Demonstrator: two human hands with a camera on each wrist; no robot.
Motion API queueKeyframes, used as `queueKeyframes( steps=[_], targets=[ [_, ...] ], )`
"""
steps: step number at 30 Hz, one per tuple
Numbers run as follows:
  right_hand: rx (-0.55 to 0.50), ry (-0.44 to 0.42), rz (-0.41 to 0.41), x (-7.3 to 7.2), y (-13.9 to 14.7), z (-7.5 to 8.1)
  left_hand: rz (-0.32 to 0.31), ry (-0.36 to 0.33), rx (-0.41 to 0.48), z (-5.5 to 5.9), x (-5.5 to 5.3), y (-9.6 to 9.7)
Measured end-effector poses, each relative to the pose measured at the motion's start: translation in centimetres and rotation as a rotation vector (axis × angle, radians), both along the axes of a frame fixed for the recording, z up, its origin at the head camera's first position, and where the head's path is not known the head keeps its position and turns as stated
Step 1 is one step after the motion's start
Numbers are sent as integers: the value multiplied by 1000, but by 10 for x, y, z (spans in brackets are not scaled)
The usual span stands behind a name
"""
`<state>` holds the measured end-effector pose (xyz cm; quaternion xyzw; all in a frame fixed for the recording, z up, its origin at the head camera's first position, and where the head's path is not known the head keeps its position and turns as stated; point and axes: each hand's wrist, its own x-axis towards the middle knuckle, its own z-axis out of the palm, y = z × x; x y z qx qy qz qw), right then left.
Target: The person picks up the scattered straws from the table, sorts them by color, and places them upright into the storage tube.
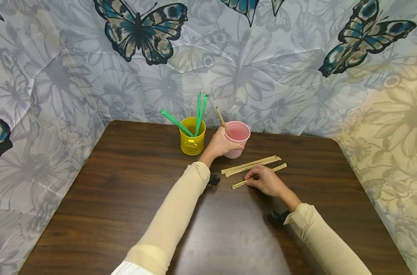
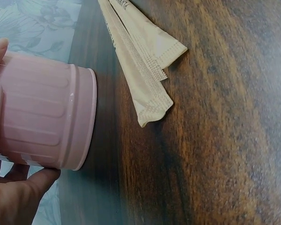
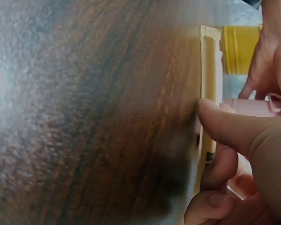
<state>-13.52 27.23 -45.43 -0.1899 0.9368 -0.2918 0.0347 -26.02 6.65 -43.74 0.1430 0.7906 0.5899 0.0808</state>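
My left hand [image 1: 221, 144] grips a small pink bucket [image 1: 234, 148] at the back of the table, with the thumb and fingers round its side. One paper-wrapped stick [image 1: 223, 121] leans out of that bucket. My right hand [image 1: 266, 181] pinches another tan paper-wrapped stick [image 3: 210, 70] between thumb and fingers, close over the wood. Just beyond it lie more tan wrapped sticks [image 1: 249, 165], side by side. Their crimped ends [image 2: 154, 110] show near the pink bucket in the left wrist view.
Left of the pink bucket stands a yellow bucket [image 1: 192, 147] holding several green wrapped sticks [image 1: 175, 121]. Both buckets are near the back edge of the dark wooden table [image 1: 119, 183]. A butterfly-printed cloth [image 1: 242, 57] hangs behind.
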Motion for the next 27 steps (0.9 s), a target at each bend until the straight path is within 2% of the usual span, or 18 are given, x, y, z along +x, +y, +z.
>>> queueKeyframes(
  steps=[5,12,19,22,27],
  targets=[
    [-23,6,22,0,-2,6,6,-4,-7,-2,0,0],
    [-153,-9,40,-4,-4,25,3,8,-8,-2,-1,0],
    [-182,19,-21,-6,-3,60,-10,34,-18,-3,-2,0],
    [-188,59,-41,-9,-5,75,-14,49,-16,-4,-3,0],
    [-272,153,-92,-15,-11,100,-32,48,10,-3,-4,-1]
  ],
)
